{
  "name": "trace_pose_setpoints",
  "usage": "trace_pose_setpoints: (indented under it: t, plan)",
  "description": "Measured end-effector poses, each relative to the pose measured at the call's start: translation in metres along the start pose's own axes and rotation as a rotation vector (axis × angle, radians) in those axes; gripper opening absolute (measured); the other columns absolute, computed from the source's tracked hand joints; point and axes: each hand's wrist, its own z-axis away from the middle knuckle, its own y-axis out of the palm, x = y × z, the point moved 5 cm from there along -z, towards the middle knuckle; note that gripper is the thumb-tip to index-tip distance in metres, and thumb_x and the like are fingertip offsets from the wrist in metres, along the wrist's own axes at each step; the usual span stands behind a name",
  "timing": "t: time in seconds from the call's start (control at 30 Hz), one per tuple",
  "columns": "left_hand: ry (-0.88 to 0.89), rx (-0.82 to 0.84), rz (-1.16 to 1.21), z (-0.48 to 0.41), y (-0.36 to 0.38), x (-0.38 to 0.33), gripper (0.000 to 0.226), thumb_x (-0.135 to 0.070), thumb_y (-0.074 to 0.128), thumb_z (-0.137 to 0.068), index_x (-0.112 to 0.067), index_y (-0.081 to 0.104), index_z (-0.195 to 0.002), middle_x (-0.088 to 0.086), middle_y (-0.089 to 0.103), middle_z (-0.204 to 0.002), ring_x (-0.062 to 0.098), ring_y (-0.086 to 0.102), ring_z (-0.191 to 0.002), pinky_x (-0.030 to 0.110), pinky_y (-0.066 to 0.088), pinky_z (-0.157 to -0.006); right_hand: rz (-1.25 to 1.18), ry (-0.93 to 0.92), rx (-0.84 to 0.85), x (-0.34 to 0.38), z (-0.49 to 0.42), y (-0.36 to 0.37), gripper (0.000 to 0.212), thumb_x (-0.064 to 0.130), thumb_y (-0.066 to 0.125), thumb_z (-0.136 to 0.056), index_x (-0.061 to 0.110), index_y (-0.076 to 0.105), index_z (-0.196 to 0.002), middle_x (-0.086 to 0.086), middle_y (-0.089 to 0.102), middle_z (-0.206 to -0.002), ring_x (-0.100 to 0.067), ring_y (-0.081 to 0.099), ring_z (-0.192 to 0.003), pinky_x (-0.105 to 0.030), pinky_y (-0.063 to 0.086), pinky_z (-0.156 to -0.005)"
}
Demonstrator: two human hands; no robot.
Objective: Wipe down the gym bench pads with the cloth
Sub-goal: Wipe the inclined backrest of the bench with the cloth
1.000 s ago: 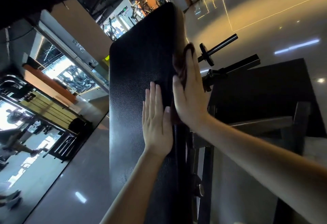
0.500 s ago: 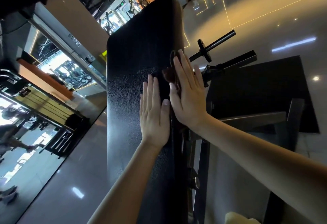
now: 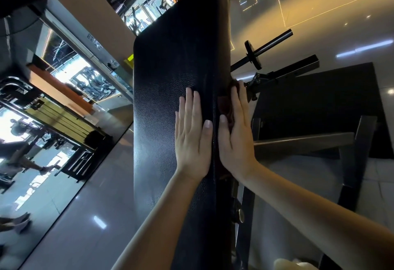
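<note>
A long black textured bench pad [image 3: 170, 60] runs up the middle of the head view. My left hand [image 3: 193, 139] lies flat on its top face, fingers straight and together. My right hand [image 3: 236, 139] presses flat against the pad's right side edge with straight fingers. A dark reddish-brown cloth [image 3: 227, 107] is sandwiched between that palm and the pad's edge; only a small part shows beyond the fingers and beside the thumb.
The bench's dark metal frame [image 3: 302, 141] and a black floor mat [image 3: 319, 99] lie to the right. A black bar with a collar [image 3: 266, 45] juts out beyond the pad. Glossy floor surrounds the bench; gym machines and a person stand far left.
My right hand with the cloth has slid back along the pad's side edge toward me. Less cloth shows past the fingertips. The left hand stays flat on top.
</note>
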Motion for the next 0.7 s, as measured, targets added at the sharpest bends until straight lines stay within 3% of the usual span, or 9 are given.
trace_pose_setpoints:
  t: [0.07,0.17,0.23,0.3,0.37,0.47,0.57,0.7]
  plan:
    - [0.005,-0.006,0.018,0.0,0.001,0.0,0.057,-0.038,0.019,-0.102,-0.018,0.005,-0.154,-0.003,0.005,-0.165,0.014,-0.001,-0.152,0.046,0.004,-0.124,0.04,-0.083,-0.019,0.003,-0.022,0.0,0.057,0.021,0.033,-0.103,-0.005,0.02,-0.152,-0.016,0.01,-0.162,-0.031,0.011,-0.152,-0.043,0.018,-0.123]
    - [-0.007,-0.02,0.019,0.0,0.001,-0.002,0.056,-0.035,0.019,-0.103,-0.018,0.006,-0.154,-0.002,0.006,-0.165,0.016,-0.001,-0.152,0.048,0.006,-0.123,0.094,-0.137,-0.059,0.004,-0.075,-0.002,0.055,0.02,0.034,-0.103,-0.009,0.025,-0.149,-0.026,0.018,-0.159,-0.037,0.017,-0.15,-0.045,0.023,-0.121]
    - [-0.018,-0.022,0.004,0.0,0.002,-0.003,0.056,-0.036,0.019,-0.103,-0.017,0.006,-0.154,-0.001,0.006,-0.165,0.015,-0.001,-0.152,0.049,0.007,-0.123,0.091,-0.129,-0.075,0.005,-0.096,-0.003,0.056,0.022,0.033,-0.103,-0.01,0.026,-0.148,-0.028,0.021,-0.158,-0.039,0.019,-0.149,-0.04,0.025,-0.121]
    - [-0.015,-0.021,0.004,0.0,0.002,-0.004,0.056,-0.036,0.019,-0.103,-0.017,0.006,-0.155,-0.001,0.006,-0.165,0.015,-0.001,-0.152,0.049,0.007,-0.123,0.058,-0.068,-0.081,0.004,-0.096,-0.003,0.06,0.029,0.031,-0.103,-0.004,0.023,-0.152,-0.022,0.018,-0.161,-0.033,0.016,-0.151,-0.026,0.018,-0.122]
    - [-0.013,-0.022,-0.004,0.0,0.002,-0.005,0.057,-0.035,0.019,-0.103,-0.016,0.007,-0.155,0.0,0.006,-0.165,0.016,-0.001,-0.152,0.048,0.007,-0.123,0.023,-0.002,-0.078,0.001,-0.077,-0.004,0.062,0.034,0.03,-0.102,0.002,0.017,-0.154,-0.016,0.014,-0.163,-0.025,0.011,-0.152,-0.022,0.012,-0.122]
    - [-0.013,-0.018,-0.01,0.0,0.002,-0.005,0.057,-0.037,0.018,-0.103,-0.017,0.004,-0.154,0.0,0.006,-0.165,0.016,-0.001,-0.152,0.047,0.006,-0.123,0.002,0.04,-0.021,-0.002,-0.018,-0.001,0.061,0.029,0.032,-0.103,0.003,0.015,-0.155,-0.014,0.01,-0.164,-0.022,0.008,-0.153,-0.035,0.014,-0.124]
    - [-0.005,-0.026,-0.019,-0.001,0.001,-0.007,0.056,-0.037,0.018,-0.102,-0.017,0.004,-0.153,-0.001,0.006,-0.163,0.017,0.0,-0.152,0.044,0.005,-0.124,-0.016,0.051,0.018,-0.005,0.034,0.0,0.058,0.022,0.033,-0.102,0.004,0.015,-0.154,-0.018,0.011,-0.163,-0.023,0.008,-0.153,-0.037,0.013,-0.124]
    - [-0.005,-0.015,-0.013,-0.001,0.002,-0.006,0.057,-0.037,0.018,-0.102,-0.017,0.003,-0.153,-0.001,0.005,-0.164,0.017,-0.001,-0.152,0.042,0.003,-0.124,0.009,-0.004,0.036,-0.004,0.024,0.0,0.056,0.02,0.032,-0.103,0.001,0.016,-0.153,-0.017,0.008,-0.163,-0.027,0.008,-0.153,-0.042,0.014,-0.124]
